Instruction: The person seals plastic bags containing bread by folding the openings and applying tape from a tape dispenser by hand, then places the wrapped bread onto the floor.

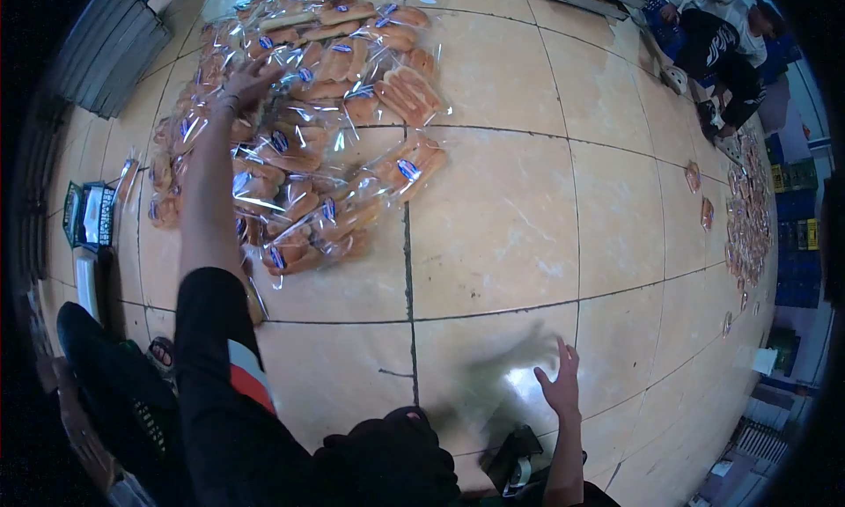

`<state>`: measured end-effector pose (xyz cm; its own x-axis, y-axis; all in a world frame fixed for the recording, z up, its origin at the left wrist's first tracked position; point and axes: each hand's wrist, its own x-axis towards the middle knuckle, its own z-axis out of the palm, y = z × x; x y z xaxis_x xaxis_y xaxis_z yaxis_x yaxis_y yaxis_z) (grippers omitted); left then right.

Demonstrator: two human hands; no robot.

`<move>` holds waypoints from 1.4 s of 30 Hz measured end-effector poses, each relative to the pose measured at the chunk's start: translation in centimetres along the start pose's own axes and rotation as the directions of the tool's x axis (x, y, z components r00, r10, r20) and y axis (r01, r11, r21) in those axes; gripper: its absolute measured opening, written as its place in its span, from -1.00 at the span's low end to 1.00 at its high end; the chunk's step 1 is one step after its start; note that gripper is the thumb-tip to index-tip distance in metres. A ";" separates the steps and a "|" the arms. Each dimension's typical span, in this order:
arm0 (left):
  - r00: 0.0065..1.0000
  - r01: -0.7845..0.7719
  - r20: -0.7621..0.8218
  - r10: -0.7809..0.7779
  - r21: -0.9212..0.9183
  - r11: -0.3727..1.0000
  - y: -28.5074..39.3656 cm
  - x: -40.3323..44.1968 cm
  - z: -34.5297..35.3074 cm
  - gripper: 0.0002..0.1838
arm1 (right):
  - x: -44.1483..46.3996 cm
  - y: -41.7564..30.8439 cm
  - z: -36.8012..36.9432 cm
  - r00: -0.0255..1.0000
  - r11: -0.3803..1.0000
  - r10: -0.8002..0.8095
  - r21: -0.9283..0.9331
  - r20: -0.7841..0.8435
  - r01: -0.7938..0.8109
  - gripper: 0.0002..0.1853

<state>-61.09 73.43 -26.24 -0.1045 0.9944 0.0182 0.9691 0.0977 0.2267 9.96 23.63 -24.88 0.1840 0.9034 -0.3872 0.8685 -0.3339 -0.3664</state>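
Note:
A heap of clear plastic bags of bread rolls (339, 62) with blue labels lies on the tiled floor, at the upper left of the head view. My left hand (251, 83) reaches over this heap with its fingers stretched out. I cannot tell whether the fingertips touch a bag. At the near edge of the heap, another bag of rolls (409, 168) rests flat with its blue label up. Low on the right, my right hand (560, 382) hovers above the floor, its fingers spread and nothing in them.
Stacked grey trays (114, 54) stand at the far left, near a green and white package (92, 215). A person (722, 45) sits at the upper right beside another pile of bagged goods (748, 212). Blue crates (797, 208) line the right side.

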 end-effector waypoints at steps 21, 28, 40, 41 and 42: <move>0.967 0.039 0.246 -0.066 0.110 0.993 19.9 -21.1 2.9 -0.06 | 6.9 -19.8 2.7 0.933 0.860 -0.359 0.398 0.029 0.319 -0.25; 0.943 -0.176 0.193 0.271 -0.404 0.898 35.7 -38.7 -2.4 -0.20 | 6.0 -17.1 0.3 0.963 0.869 -0.211 0.419 -0.167 0.263 -0.41; 0.963 0.264 0.086 -0.255 -0.105 0.959 4.7 -27.9 3.9 -0.16 | 14.3 -23.8 -1.2 0.874 0.897 -0.440 -0.077 -0.206 0.434 -0.30; 0.965 0.234 0.165 -0.202 -0.200 0.952 5.3 -27.5 3.9 -0.13 | 16.0 -27.4 -0.6 0.812 0.828 -0.540 0.034 -0.224 0.560 -0.28; 0.967 0.224 0.162 -0.195 -0.189 0.956 6.5 -27.0 4.0 -0.13 | 17.6 -31.0 0.3 0.800 0.812 -0.572 0.014 -0.184 0.584 -0.23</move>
<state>-51.10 47.36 -29.16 -0.2533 0.9496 -0.1848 0.8609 0.3084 0.4046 -13.89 49.79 -20.53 -0.2648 0.9627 0.0550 0.8062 0.2524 -0.5351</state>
